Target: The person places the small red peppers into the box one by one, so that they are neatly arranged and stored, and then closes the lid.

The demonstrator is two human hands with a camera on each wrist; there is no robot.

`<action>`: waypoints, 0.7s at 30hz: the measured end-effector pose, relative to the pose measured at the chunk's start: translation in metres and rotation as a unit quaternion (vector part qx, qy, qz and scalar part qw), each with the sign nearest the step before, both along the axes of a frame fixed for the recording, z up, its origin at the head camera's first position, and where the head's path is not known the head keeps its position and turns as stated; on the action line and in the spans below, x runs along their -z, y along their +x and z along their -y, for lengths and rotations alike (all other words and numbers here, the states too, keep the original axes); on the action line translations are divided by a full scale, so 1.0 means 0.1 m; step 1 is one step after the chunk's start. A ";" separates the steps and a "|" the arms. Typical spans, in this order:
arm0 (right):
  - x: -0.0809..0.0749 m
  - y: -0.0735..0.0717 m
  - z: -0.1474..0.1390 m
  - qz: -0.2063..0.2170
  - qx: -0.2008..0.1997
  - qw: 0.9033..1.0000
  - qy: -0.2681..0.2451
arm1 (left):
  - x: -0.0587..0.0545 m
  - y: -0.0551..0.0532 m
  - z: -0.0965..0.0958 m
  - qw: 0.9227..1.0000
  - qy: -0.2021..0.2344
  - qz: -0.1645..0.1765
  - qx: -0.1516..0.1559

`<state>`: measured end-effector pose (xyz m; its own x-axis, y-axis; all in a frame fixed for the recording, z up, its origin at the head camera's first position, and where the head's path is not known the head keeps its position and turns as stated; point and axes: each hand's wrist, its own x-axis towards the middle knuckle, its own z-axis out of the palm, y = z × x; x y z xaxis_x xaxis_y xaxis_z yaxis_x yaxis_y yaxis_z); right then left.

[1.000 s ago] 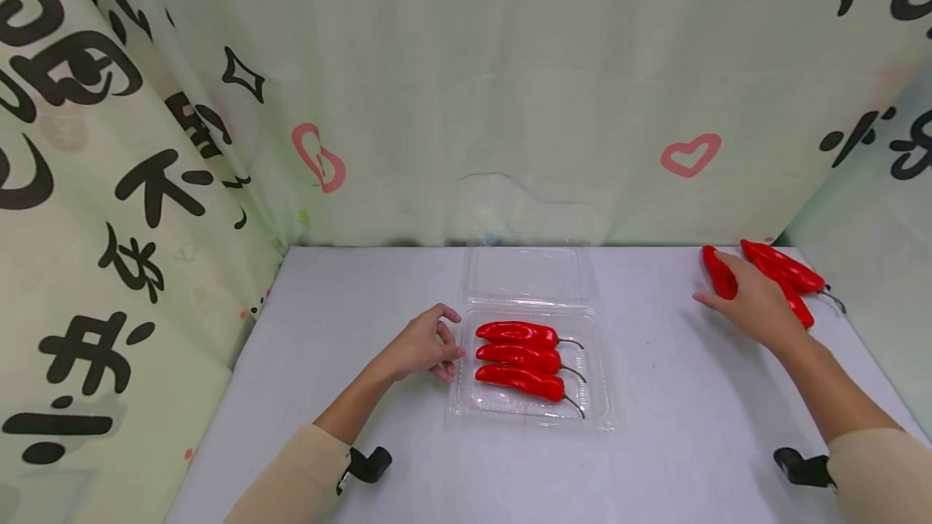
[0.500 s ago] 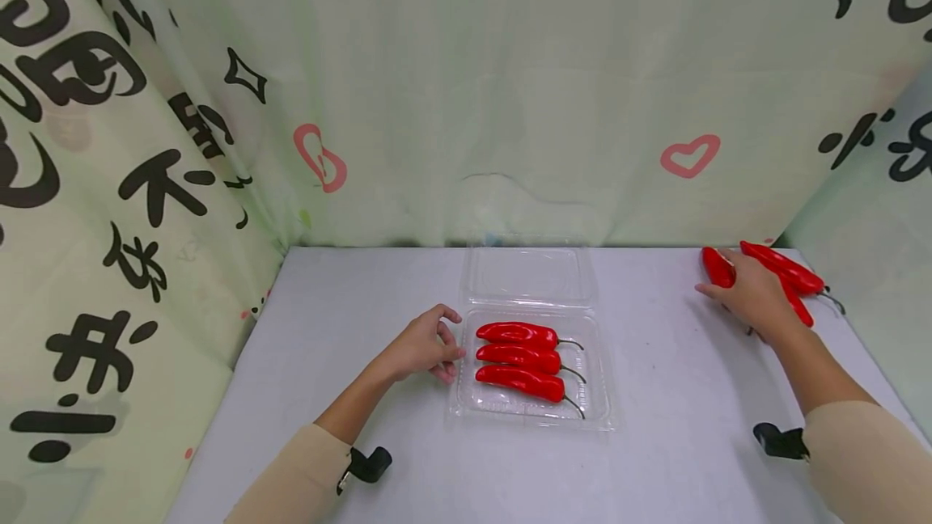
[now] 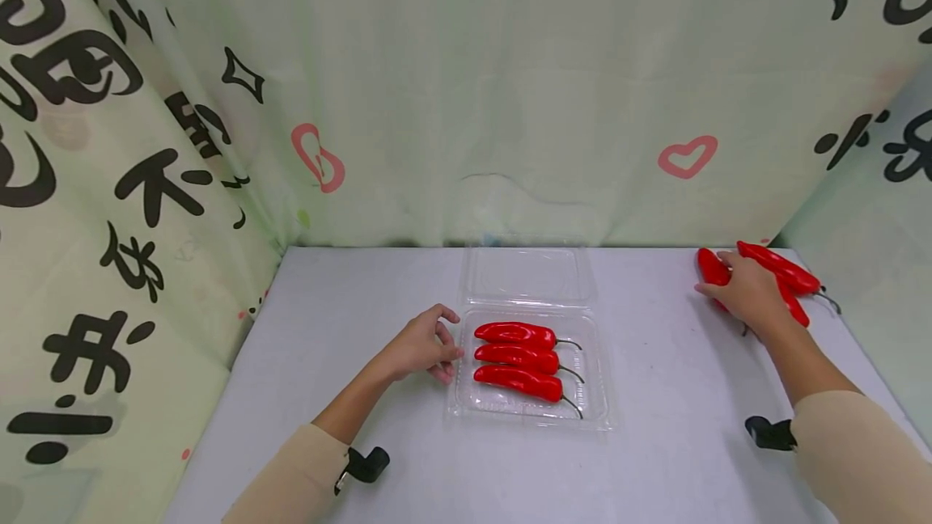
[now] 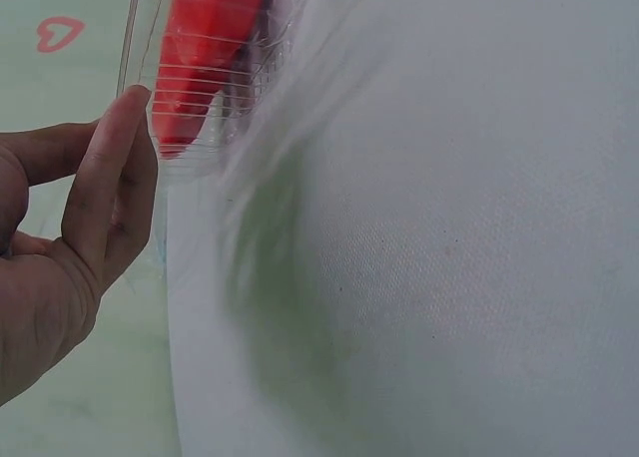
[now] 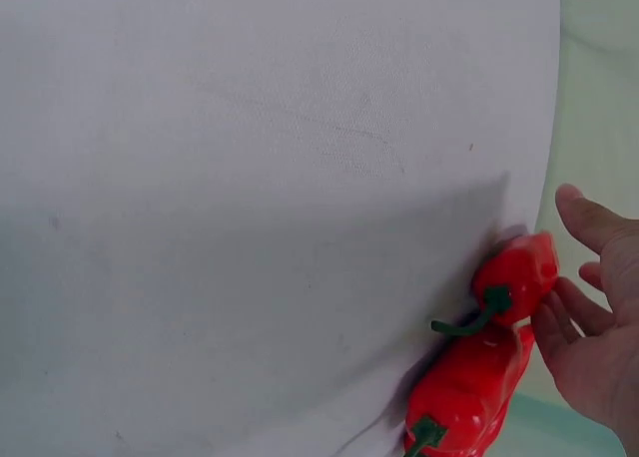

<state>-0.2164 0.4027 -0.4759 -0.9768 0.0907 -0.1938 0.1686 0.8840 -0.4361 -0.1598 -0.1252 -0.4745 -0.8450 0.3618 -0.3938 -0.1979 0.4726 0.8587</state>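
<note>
Three red chili peppers (image 3: pixel 518 381) lie side by side in a clear plastic box (image 3: pixel 599 395), stems to the right. At the box's left edge is my left hand (image 3: pixel 422 344), fingers loosely bent. In the left wrist view, its fingertips (image 4: pixel 133 100) touch or nearly touch the rim. My right hand (image 3: pixel 750 289) reaches over a red chili pepper (image 5: pixel 516 277) at the back right of the table. The right wrist view has the fingers against its far side, with the thumb (image 5: pixel 584 218) standing off it. Other red peppers (image 5: pixel 461 392) lie close beside.
The box's transparent lid (image 3: pixel 529 275) is folded back toward the rear table edge. A white cloth covers the table (image 3: pixel 386 459). Printed curtains (image 3: pixel 408 103) stand behind it and on both sides.
My right hand shifts slightly left and closer around the nearest loose pepper, whose stem now shows below the hand. My left hand and the box stay in place.
</note>
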 end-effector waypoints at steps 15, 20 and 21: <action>0.15 -0.01 0.01 0.009 -0.022 1.000 0.019 | 0.00 0.00 0.00 1.000 -0.001 -0.003 0.001; 0.14 -0.01 0.00 0.017 -0.025 0.999 0.015 | 0.00 0.00 0.01 1.000 0.006 -0.002 0.001; 0.15 -0.01 0.00 0.017 -0.026 0.999 0.015 | 0.00 0.00 0.01 1.000 0.007 -0.002 0.002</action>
